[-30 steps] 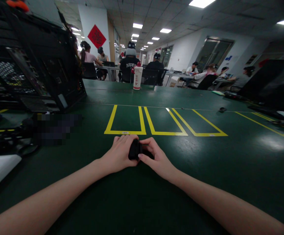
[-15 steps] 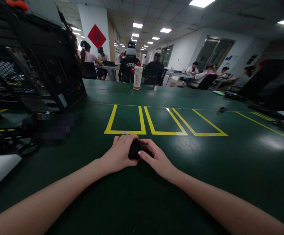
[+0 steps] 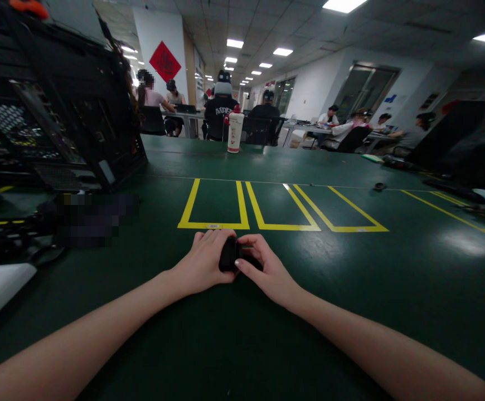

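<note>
- The left hand [image 3: 204, 260] curls around a small black object [image 3: 228, 256], its fingers over the far side and its thumb on the near side; the grip is about as wide as the object.
- The right hand [image 3: 271, 270] meets the same object from the right, thumb tip and index fingertip close together at its right edge, with an open hollow between thumb and curved fingers.
- The small black object sits between the two sets of fingers, partly covered by them, low over the green table [image 3: 234, 345]; whether it touches the surface is hidden.
- Just beyond the left fingers lies the left yellow tape outline [image 3: 214, 226]; the middle yellow tape outline [image 3: 289, 228] and right yellow tape outline [image 3: 358, 229] lie beyond and to the right of the right fingers.
- Farther ahead of the fingers, a pale cup [image 3: 234, 133] with a red top stands upright.
- Well left of the left fingers and beyond them stands a black open-framed case [image 3: 58, 111]; a white object [image 3: 0, 289] lies nearer, at the left edge.
- Far right of the right fingers, beyond them, is a small dark ring-like item [image 3: 379, 186].
</note>
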A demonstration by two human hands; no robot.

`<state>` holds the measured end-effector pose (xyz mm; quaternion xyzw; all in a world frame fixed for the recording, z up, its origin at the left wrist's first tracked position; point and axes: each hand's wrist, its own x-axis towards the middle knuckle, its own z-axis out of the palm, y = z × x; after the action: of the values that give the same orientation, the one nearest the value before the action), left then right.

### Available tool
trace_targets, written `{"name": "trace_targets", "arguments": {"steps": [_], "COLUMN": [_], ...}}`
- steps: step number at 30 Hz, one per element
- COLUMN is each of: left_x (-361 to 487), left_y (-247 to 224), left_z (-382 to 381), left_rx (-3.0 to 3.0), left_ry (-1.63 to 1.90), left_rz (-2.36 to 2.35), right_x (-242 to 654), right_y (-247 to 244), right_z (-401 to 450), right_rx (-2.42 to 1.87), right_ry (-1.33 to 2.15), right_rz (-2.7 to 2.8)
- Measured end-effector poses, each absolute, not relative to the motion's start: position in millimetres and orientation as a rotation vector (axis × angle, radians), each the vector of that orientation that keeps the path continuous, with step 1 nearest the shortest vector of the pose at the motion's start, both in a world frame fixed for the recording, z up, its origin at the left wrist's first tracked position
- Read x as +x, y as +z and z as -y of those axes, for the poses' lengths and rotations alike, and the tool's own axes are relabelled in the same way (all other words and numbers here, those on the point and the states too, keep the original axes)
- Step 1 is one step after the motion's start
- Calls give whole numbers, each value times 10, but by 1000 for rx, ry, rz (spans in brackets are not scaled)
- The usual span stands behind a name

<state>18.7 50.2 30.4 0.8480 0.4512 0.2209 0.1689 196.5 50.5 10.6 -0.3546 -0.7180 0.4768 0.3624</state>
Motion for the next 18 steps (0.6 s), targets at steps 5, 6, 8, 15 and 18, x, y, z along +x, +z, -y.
{"name": "trace_targets", "arguments": {"steps": [5,6,8,15,18], "left_x": [179,180,184,196,190], "left_y": [303,303,302,298,296], "left_z": [-502,-503,-504,-504,-504], "left_rx": [2416,2420,2429,2427,2421], "left_ry": [626,627,633,629,619], "left_rz": [-1273,-1277,-1284,-1284,-1280], "right_x": [1968,1968,1967,1962,1961], "right_y": [129,130,125,88,98], "right_z": [-503,-505,-511,-519,-515], "right_rx": [-947,-942,-918,-856,-889], "right_ry": [1239,1239,1245,1262,1261], "right_rz": [1877,1882,1876,1800,1801]}}
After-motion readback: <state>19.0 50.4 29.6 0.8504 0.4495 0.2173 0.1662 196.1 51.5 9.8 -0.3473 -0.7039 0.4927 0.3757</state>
